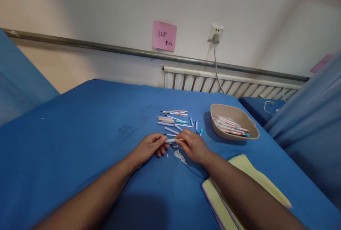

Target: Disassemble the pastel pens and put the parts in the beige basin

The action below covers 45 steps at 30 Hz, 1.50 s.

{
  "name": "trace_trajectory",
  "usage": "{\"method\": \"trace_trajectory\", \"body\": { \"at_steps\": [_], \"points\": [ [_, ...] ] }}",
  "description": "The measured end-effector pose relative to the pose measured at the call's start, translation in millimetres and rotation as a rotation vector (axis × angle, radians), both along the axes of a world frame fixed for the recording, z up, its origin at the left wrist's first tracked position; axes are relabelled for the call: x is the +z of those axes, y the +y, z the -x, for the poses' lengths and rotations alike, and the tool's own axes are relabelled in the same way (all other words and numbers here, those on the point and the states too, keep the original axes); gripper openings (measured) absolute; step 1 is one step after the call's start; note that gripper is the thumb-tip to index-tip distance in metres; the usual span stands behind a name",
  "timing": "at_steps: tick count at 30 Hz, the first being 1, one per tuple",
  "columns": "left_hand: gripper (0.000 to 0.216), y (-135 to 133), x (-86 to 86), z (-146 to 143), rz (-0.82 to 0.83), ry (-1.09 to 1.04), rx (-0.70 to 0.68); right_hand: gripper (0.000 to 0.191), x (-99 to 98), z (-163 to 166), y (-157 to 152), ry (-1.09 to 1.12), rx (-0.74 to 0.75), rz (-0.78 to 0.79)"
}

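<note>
Between my two hands is a pale pen barrel (170,140), held level above the blue sheet. My left hand (151,146) pinches its left end between thumb and fingers. The fingertips of my right hand (194,146) close on the other end and partly hide it. Just beyond my hands lie several loose pen parts (165,123): barrels, thin refills and pens in rough rows. Small blue caps and short tube pieces (196,126) are scattered to their right. Below the held barrel sits a small heap of white bits (179,155).
A beige plastic basket (254,132) with several pens in it stands to the right. Near my right forearm lies a folded yellow cloth (249,169). Behind the blue-covered surface (80,127) are a radiator (195,81), a metal rail (114,48) and a plugged-in socket (215,32).
</note>
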<state>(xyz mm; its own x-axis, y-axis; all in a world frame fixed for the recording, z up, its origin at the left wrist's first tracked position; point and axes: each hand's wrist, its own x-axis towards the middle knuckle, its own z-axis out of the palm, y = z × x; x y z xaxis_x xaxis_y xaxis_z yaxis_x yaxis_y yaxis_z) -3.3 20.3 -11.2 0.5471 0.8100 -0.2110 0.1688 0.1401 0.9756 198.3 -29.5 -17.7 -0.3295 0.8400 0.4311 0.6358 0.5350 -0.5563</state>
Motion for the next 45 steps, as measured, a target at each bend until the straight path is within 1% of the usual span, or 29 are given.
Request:
{"method": "trace_trajectory", "body": {
  "at_steps": [2,4,5,7,8,10,11,13,15,18,21,25,27,30,33,34,36,39,42,44,45],
  "points": [
    [0.029,1,-1.6,0,-0.006,0.029,-0.009,0.017,-0.1,1,0,0.0,0.012,0.013],
    [0.028,2,-2.2,0,-0.006,0.009,0.008,0.017,1.2,0,0,0.02,0.019,0.021],
    [0.029,2,-1.8,1,0.004,-0.002,0.018,0.02,2.5,-1,1,0.046,0.009,0.023],
    [0.029,4,-0.1,1,0.037,-0.016,0.042,0.031,5.6,-10,2,0.13,-0.057,0.035],
    [0.029,4,1.1,2,0.057,-0.024,0.057,0.034,7.0,-16,2,0.177,-0.109,0.055],
    [0.03,6,3.4,3,0.103,-0.056,0.083,0.025,8.6,-32,1,0.245,-0.197,0.149],
    [0.03,7,4.2,4,0.13,-0.082,0.092,0.02,8.6,-40,-1,0.253,-0.206,0.217],
    [0.028,9,5.0,6,0.191,-0.145,0.102,0.013,7.4,-52,-5,0.206,-0.149,0.327],
    [0.025,10,5.1,7,0.244,-0.202,0.102,0.008,5.7,-58,-11,0.11,-0.081,0.366],
    [0.021,10,5.3,9,0.28,-0.238,0.097,0.007,4.5,-51,-18,-0.054,-0.053,0.347],
    [0.021,9,6.7,9,0.276,-0.229,0.084,0.012,4.1,-38,-21,-0.203,-0.081,0.283],
    [0.022,9,8.0,9,0.265,-0.21,0.076,0.006,1.4,-27,-19,-0.31,-0.102,0.223],
    [0.023,9,7.7,9,0.265,-0.213,0.082,0.007,0.2,-28,-18,-0.314,-0.082,0.215],
    [0.023,9,6.7,9,0.263,-0.224,0.098,0.014,1.1,-38,-16,-0.242,-0.056,0.25],
    [0.023,9,6.2,8,0.246,-0.21,0.099,0.014,3.9,-55,-13,-0.177,-0.136,0.254],
    [0.024,9,6.1,8,0.238,-0.2,0.097,0.012,4.5,-59,-13,-0.181,-0.163,0.242],
    [0.024,9,6.1,8,0.224,-0.179,0.093,0.01,3.8,-66,-11,-0.206,-0.172,0.23],
    [0.025,9,5.4,8,0.211,-0.162,0.089,0.013,-1.9,-67,-8,-0.24,-0.14,0.251],
    [0.026,10,4.3,7,0.204,-0.157,0.09,0.008,-8.7,-64,-4,-0.249,-0.14,0.251],
    [0.027,9,4.0,7,0.198,-0.146,0.095,0.006,-11.1,-62,-1,-0.198,-0.161,0.236],
    [0.027,9,3.9,7,0.193,-0.136,0.094,0.005,-11.4,-62,0,-0.135,-0.179,0.235]
  ]
}}
